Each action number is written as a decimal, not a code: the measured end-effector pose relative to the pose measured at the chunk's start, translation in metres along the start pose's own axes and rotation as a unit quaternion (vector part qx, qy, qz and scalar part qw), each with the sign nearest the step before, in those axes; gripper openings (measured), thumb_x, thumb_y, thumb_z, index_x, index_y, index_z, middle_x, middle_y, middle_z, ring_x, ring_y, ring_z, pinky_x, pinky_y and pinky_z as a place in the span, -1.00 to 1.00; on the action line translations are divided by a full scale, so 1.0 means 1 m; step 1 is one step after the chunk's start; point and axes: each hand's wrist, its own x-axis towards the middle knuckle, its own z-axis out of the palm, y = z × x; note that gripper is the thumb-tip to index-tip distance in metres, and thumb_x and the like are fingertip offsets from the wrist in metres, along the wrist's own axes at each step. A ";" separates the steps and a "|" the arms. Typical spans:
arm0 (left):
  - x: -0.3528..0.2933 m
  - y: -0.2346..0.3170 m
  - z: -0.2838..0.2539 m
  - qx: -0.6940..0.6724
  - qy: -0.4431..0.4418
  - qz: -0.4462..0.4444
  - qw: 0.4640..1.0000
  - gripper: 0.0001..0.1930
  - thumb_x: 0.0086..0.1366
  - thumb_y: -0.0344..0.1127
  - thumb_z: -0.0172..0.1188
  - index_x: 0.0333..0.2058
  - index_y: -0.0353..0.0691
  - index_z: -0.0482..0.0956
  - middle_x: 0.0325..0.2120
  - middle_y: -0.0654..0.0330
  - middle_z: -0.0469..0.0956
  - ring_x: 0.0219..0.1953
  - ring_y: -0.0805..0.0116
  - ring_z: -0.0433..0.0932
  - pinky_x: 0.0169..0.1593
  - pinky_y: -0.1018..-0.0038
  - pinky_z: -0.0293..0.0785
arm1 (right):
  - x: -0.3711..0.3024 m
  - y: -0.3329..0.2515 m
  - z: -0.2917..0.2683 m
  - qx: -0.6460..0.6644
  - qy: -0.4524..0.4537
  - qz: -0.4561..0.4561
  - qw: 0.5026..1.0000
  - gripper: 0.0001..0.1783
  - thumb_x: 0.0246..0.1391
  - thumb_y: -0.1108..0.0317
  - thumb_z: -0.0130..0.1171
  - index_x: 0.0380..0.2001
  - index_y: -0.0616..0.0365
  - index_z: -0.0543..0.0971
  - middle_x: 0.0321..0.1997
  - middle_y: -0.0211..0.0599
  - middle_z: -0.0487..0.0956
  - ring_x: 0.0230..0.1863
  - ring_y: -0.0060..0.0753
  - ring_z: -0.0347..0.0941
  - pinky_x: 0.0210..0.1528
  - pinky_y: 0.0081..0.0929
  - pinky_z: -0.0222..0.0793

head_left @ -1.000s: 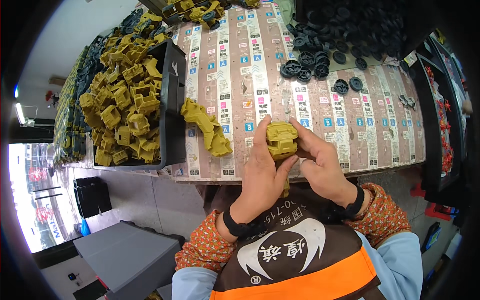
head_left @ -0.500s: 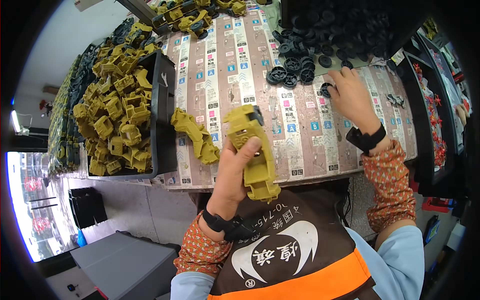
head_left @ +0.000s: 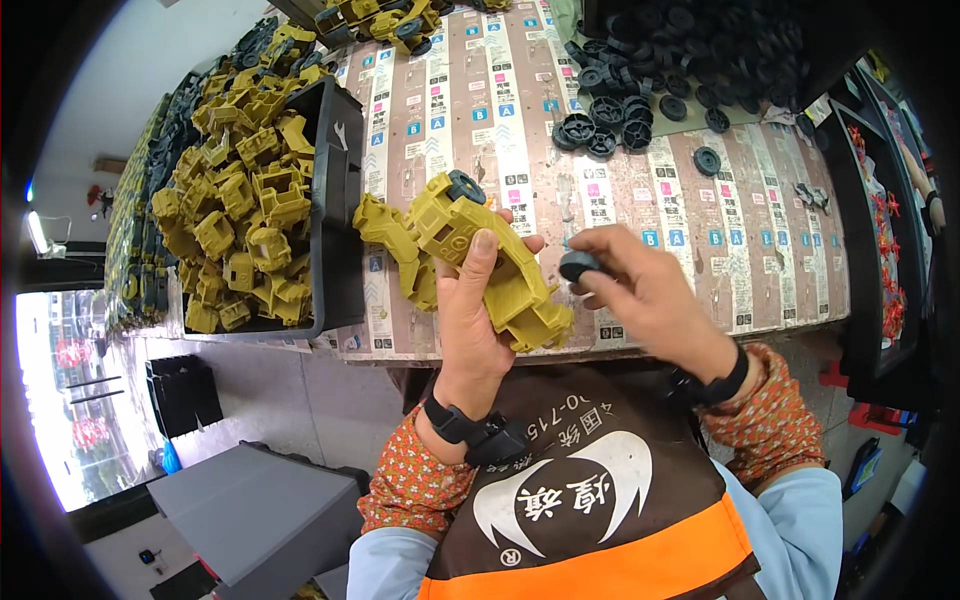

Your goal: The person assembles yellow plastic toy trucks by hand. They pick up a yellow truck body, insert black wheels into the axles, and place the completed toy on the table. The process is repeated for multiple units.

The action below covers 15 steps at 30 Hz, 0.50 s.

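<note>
My left hand (head_left: 468, 315) is wrapped round a mustard-yellow toy truck body (head_left: 455, 235), tilted, its thumb pressed on the side. A black wheel (head_left: 466, 187) sits at the body's far end. My right hand (head_left: 655, 300) pinches another black toy wheel (head_left: 576, 265) between thumb and fingers, just right of the truck body and apart from it. Partly hidden behind the held body, a second yellow truck body (head_left: 376, 222) lies on the table (head_left: 640, 200).
A black crate (head_left: 338, 210) heaped with yellow truck bodies (head_left: 240, 190) stands at the left. Black wheels (head_left: 690, 45) pile up at the far right, with a loose wheel (head_left: 707, 160) nearer. Yellow toys with wheels (head_left: 390, 20) lie at the back; red parts (head_left: 887, 245) fill a rack at right.
My right hand has come from near the wheel pile toward the truck body, now with a wheel in its fingers. My left hand has tilted the truck body and moved it slightly up.
</note>
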 end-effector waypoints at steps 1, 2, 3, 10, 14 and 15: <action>-0.001 -0.001 0.002 0.005 0.003 0.009 1.000 -0.53 0.43 -0.17 0.29 0.20 -0.15 0.35 0.03 0.17 0.51 -0.01 0.22 0.65 -0.15 0.30 0.76 | -0.004 -0.002 0.010 -0.005 0.024 -0.025 0.999 -0.68 0.26 0.48 0.17 0.08 0.20 0.52 -0.21 0.00 0.69 -0.23 -0.15 0.69 -0.18 -0.38 0.54; -0.001 -0.002 0.003 0.008 0.007 0.020 1.000 -0.53 0.43 -0.19 0.30 0.19 -0.15 0.35 0.02 0.17 0.51 -0.03 0.23 0.65 -0.16 0.31 0.75 | -0.006 -0.002 0.015 -0.006 0.025 -0.025 0.999 -0.67 0.26 0.49 0.17 0.09 0.21 0.52 -0.21 0.01 0.69 -0.24 -0.15 0.69 -0.18 -0.37 0.54; -0.001 -0.003 0.002 0.013 0.005 0.028 1.000 -0.53 0.43 -0.20 0.30 0.19 -0.15 0.34 0.01 0.17 0.52 -0.04 0.23 0.66 -0.15 0.32 0.75 | -0.007 -0.003 0.020 -0.006 0.026 -0.024 0.999 -0.66 0.26 0.49 0.17 0.09 0.22 0.52 -0.21 0.02 0.69 -0.24 -0.14 0.69 -0.18 -0.37 0.54; -0.005 -0.008 0.000 0.048 0.000 0.109 0.993 -0.57 0.43 -0.30 0.29 0.17 -0.19 0.35 -0.02 0.17 0.54 -0.10 0.28 0.67 -0.10 0.38 0.68 | -0.023 -0.009 0.026 -0.049 -0.016 -0.016 0.999 -0.53 0.22 0.57 0.05 0.21 0.32 0.45 -0.19 0.13 0.67 -0.23 -0.07 0.70 -0.18 -0.32 0.54; -0.004 -0.009 0.000 0.053 -0.010 0.132 0.990 -0.58 0.42 -0.31 0.31 0.15 -0.20 0.37 -0.03 0.18 0.55 -0.11 0.30 0.67 -0.10 0.38 0.67 | -0.029 -0.001 0.031 -0.026 -0.010 -0.030 0.999 -0.46 0.18 0.62 0.01 0.27 0.36 0.41 -0.13 0.13 0.67 -0.17 -0.18 0.70 -0.08 -0.34 0.56; -0.004 -0.009 0.001 0.051 -0.010 0.127 0.990 -0.58 0.42 -0.31 0.31 0.15 -0.20 0.37 -0.03 0.18 0.55 -0.11 0.30 0.67 -0.10 0.38 0.67 | -0.028 -0.002 0.031 0.016 -0.007 -0.015 1.000 -0.47 0.20 0.62 0.01 0.26 0.37 0.42 -0.10 0.09 0.67 -0.13 -0.23 0.69 -0.04 -0.36 0.56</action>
